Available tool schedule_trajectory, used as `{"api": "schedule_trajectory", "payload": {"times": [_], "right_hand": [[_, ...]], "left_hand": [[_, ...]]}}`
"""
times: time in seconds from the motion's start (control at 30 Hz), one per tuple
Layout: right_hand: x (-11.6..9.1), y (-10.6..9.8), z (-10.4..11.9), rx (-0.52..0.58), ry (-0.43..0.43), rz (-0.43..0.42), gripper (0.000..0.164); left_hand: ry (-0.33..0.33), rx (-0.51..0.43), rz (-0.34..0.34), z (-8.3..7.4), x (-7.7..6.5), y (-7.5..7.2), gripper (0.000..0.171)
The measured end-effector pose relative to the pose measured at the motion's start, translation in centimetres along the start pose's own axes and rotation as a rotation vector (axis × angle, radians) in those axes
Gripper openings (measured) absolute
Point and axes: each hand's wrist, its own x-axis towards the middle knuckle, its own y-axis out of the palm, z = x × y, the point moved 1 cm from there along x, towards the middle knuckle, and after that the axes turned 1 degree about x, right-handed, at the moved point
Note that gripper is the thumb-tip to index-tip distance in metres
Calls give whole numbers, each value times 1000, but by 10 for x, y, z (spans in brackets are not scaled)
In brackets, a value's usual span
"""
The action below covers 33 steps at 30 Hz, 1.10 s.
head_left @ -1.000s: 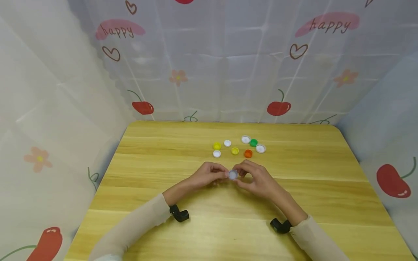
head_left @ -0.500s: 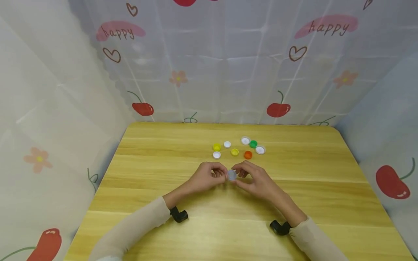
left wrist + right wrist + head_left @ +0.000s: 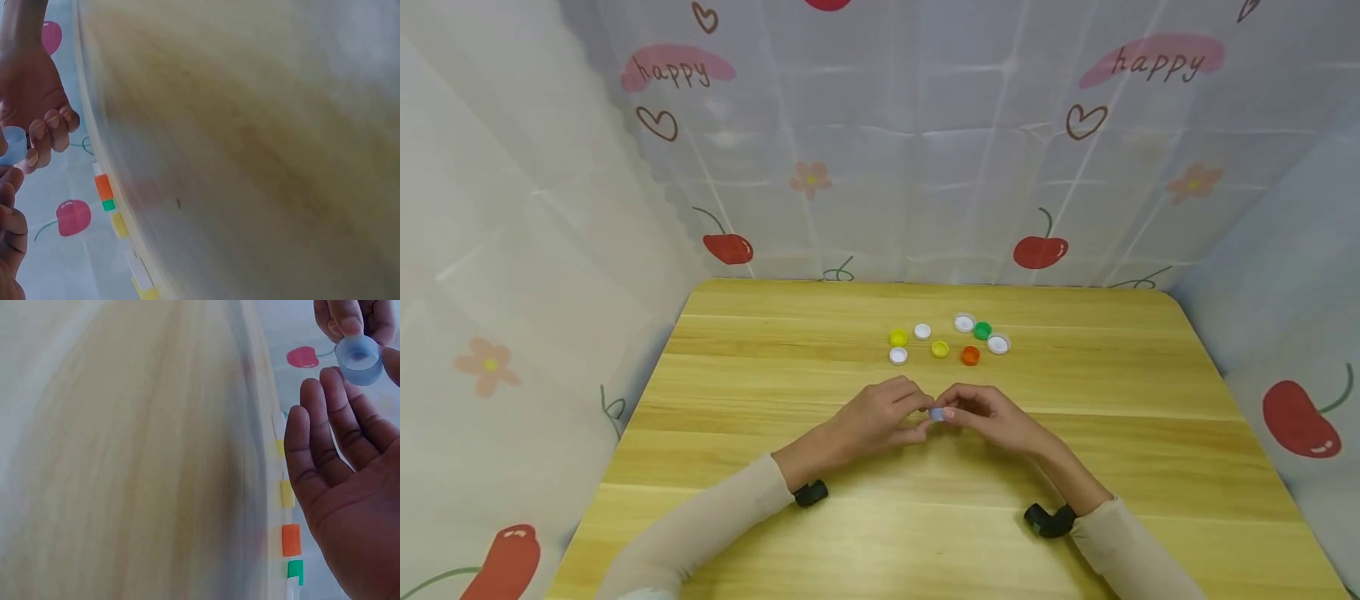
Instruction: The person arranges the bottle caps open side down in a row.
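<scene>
A small translucent bluish bottle cap [image 3: 936, 414] is held just above the table between both hands. My right hand [image 3: 996, 418] pinches it between thumb and fingers; the other right fingers are loosely extended in the right wrist view. From the opposite side, my left hand [image 3: 880, 419] holds the rim with its fingertips. Seen from the right wrist, the cap [image 3: 359, 360] turns its round open face to the camera. In the left wrist view the cap [image 3: 14, 145] is partly covered by fingers.
Beyond the hands on the wooden table [image 3: 760, 358] lie several loose caps: yellow [image 3: 940, 349], white [image 3: 898, 356], orange [image 3: 970, 356], green [image 3: 982, 331] and larger white ones [image 3: 998, 344]. A patterned curtain [image 3: 880, 167] encloses the back and sides.
The cap has tipped from showing its round face to showing its side in the head view. My left hand has rolled over, palm further down, and both hands have come slightly nearer.
</scene>
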Motion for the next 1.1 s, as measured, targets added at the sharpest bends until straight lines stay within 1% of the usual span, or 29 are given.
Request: {"api": "schedule_trajectory", "payload": {"times": [0.1,0.3,0.37,0.4,0.43,0.47,0.5,0.53,0.6,0.67,0.7,0.73,0.77,0.83,0.87,1.1], "right_hand": [[0,0,-1,25,6,23,18],[0,0,0,33,47,49,17],[0,0,0,35,53,52,17],[0,0,1,33,54,46,17],[0,0,1,29,53,35,16],[0,1,1,23,48,21,15],[0,1,1,11,44,-1,14],[1,2,2,-9,39,-30,12],[2,3,3,-71,28,-99,11],[2,5,4,-143,14,-163,15],[2,6,5,-179,4,-190,17],[3,6,6,-208,-6,-212,19],[3,7,6,-235,-19,-228,21],[4,9,7,-274,-40,-248,23],[4,9,7,-287,-46,-253,23],[3,12,11,-326,-46,-245,24]], "left_hand": [[12,16,4,-1,0,1,27],[33,44,5,-2,0,0,26],[28,43,9,-2,0,0,25],[14,35,16,-2,-1,0,25],[-8,21,26,-2,-1,1,25],[-45,-7,40,-2,-1,1,26],[-95,-50,57,-2,-2,1,27],[-159,-107,75,-2,-2,1,28],[-313,-237,107,-2,-2,1,30],[-467,-364,120,-2,-2,0,30],[-529,-409,122,-2,-2,0,29],[-576,-442,121,-2,-1,-1,29],[-608,-458,122,-1,-1,-1,27],[-635,-466,121,-1,0,-1,26],[-636,-461,121,0,-1,-1,26],[-582,-412,103,0,-4,0,24]]}}
